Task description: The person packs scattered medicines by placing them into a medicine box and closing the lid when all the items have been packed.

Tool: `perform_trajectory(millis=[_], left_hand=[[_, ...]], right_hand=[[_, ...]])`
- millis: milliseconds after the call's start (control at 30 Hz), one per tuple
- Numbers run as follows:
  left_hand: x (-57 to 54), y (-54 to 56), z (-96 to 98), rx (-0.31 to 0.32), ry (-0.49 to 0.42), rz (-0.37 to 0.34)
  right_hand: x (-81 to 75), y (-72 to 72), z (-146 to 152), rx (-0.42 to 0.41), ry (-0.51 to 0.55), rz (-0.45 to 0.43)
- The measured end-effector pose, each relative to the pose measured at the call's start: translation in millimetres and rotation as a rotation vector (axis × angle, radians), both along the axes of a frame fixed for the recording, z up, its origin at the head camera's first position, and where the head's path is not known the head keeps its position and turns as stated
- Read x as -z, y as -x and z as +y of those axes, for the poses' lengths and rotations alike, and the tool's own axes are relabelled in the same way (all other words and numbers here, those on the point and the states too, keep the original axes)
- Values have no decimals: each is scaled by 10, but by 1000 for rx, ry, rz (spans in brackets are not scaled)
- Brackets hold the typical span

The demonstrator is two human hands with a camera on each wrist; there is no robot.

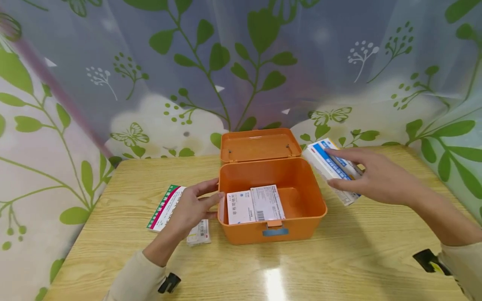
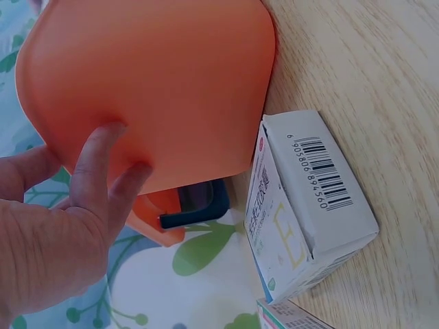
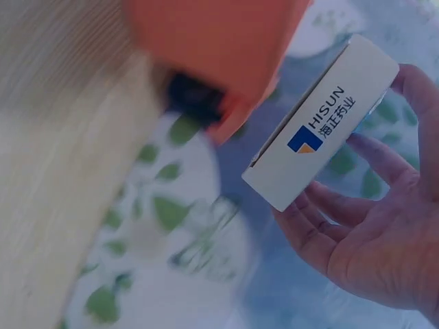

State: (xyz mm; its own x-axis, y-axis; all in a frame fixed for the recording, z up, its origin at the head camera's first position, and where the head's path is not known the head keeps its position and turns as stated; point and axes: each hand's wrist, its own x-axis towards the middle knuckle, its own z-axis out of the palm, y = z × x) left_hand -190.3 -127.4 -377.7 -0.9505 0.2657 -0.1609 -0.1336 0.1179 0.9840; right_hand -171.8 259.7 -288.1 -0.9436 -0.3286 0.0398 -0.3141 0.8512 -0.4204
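An orange lidded box (image 1: 241, 234) stands with its lid (image 1: 260, 146) raised at the back. Inside lie white medicine boxes (image 1: 241, 209) along the front left. The left hand (image 1: 190, 209) rests against the box's left side, thumb at the rim; in the left wrist view its fingertips (image 2: 108, 130) press the outer wall. To the right of the orange box, above the table, the right hand (image 1: 380, 175) holds a white and blue medicine box (image 1: 333, 167) between thumb and fingers. The right wrist view shows its end panel (image 3: 322, 127), printed HISUN.
Left of the orange box, a green, magenta and white medicine box (image 1: 165, 209) lies on the wooden table (image 1: 124, 217). A smaller white medicine box (image 2: 322, 185) is beside it, partly under the left hand in the head view. A leaf-patterned curtain (image 1: 158, 83) hangs behind.
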Motion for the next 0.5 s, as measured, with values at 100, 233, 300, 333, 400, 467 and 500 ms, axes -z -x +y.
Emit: perform_trajectory(millis=[100, 233, 300, 333, 400, 467, 500], left_hand=[[-6, -2, -8, 5, -2, -2], [-3, -3, -15, 5, -3, 1], [6, -2, -16, -2, 1, 3], [11, -2, -15, -5, 7, 6], [14, -3, -11, -17, 20, 8], [15, -1, -7, -26, 27, 9], [14, 1, -5, -27, 29, 9]], right_hand=[[-58, -12, -284, -57, 5, 9], [-85, 6, -608, -117, 19, -7], [-82, 23, -746, -139, 28, -33], [-75, 35, -809, -153, 39, -49], [-56, 52, -922, -171, 41, -80], [-28, 67, -1020, -177, 40, -127], [-11, 75, -1064, -178, 41, -153]])
